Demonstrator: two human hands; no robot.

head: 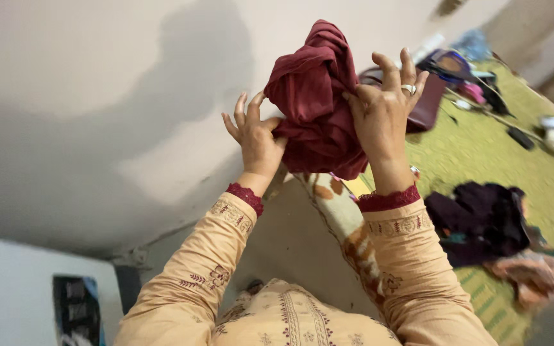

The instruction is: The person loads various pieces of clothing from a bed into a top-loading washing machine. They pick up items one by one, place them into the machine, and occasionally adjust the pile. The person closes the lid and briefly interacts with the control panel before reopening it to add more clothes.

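A bunched maroon cloth [315,96] is held up in front of me between both hands. My left hand [256,138] pinches its lower left edge with thumb and fingers, the other fingers spread. My right hand [385,109], with a ring on one finger, grips the cloth's right side. Both arms wear peach embroidered sleeves with maroon lace cuffs.
A pale wall fills the left. A green patterned bed cover [482,154] spreads to the right, with a dark pile of clothes [482,221], a pinkish garment [537,275], a maroon bag [428,106] and scattered small items on it. A floral blanket [347,230] lies below my arms.
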